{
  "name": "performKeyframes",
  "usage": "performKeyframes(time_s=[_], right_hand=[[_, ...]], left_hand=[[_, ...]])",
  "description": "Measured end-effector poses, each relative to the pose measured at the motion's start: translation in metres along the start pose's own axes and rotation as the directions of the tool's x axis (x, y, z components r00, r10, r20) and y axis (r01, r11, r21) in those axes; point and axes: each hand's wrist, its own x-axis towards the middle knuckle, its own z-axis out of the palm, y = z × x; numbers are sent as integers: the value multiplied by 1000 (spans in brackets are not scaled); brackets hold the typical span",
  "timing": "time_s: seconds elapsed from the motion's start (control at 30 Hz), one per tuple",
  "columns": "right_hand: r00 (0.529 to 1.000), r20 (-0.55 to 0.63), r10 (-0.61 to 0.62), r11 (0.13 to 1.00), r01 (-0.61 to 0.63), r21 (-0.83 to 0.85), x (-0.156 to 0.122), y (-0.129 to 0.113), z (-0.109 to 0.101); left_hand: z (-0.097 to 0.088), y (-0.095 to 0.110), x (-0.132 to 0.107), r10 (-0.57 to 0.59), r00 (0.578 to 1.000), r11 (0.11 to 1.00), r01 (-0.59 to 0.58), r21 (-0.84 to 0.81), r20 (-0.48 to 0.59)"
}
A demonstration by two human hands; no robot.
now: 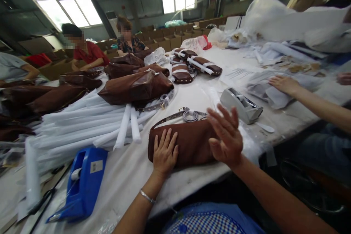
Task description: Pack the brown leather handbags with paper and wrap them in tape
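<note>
A brown handbag [193,142] lies on its side on the white-covered table in front of me. Its strap [171,117] runs along the far edge, with a wrapped coil [191,116] on top. My left hand [165,150] rests flat on the bag's left part, fingers stretched out. Over the bag's right end my right hand [227,137] is raised with fingers spread, holding nothing; whether its edge touches the bag I cannot tell. A grey tape dispenser [241,105] stands just beyond that hand.
White paper rolls [79,124] are piled at left, with brown bags [135,86] above them. A blue tape dispenser [86,182] sits near left. Wrapped bags [182,72] lie farther back. A co-worker's hand [285,85] presses plastic at right. Other people stand across the table.
</note>
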Motion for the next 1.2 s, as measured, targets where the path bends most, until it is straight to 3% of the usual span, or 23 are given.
performKeyframes(time_s=[0.03,0.1,0.17,0.27,0.4,0.6,0.7,0.77,0.83,0.9,0.97,1.03,1.1,1.17,1.2], right_hand=[[1000,27,7,998,-5,-64,-4,5,1],[981,196,-9,989,38,-144,-22,16,15],[923,385,-10,980,85,-178,-46,26,36],[875,483,25,973,90,-214,-68,33,56],[886,464,6,973,101,-206,-65,31,51],[908,420,2,993,49,-110,-73,39,29],[943,281,176,983,-152,-108,-94,50,18],[900,203,386,922,-376,-87,-109,54,12],[773,195,603,792,-609,-39,-116,55,7],[583,250,773,602,-798,0,-116,53,2],[401,313,861,401,-914,67,-107,53,-6],[277,416,866,188,-952,242,-97,54,-15],[212,583,784,-92,-889,448,-89,57,-19],[220,731,646,-376,-742,556,-86,58,-15],[240,774,586,-474,-673,568,-86,57,-8]], left_hand=[[0,0,0,-5,1000,1000,5,-4,2],[1,0,0,3,1000,1000,-3,-22,4],[0,-1,-2,33,999,998,-33,-47,5],[-4,-3,-5,92,996,993,-91,-76,16],[-10,-4,-15,256,962,964,-249,-90,90],[-7,2,-23,211,972,977,-207,-53,103],[-7,2,-22,206,973,978,-201,-57,103],[-8,2,-21,206,973,978,-201,-61,104],[-8,1,-22,209,972,977,-203,-63,105],[-8,1,-22,206,973,978,-200,-63,106],[-8,1,-23,203,973,978,-197,-65,108],[-8,-1,-22,203,973,978,-196,-73,111],[-8,-4,-21,201,974,978,-192,-85,108],[-9,-11,-20,189,978,979,-179,-101,92],[-9,-14,-20,184,980,978,-174,-112,82]])
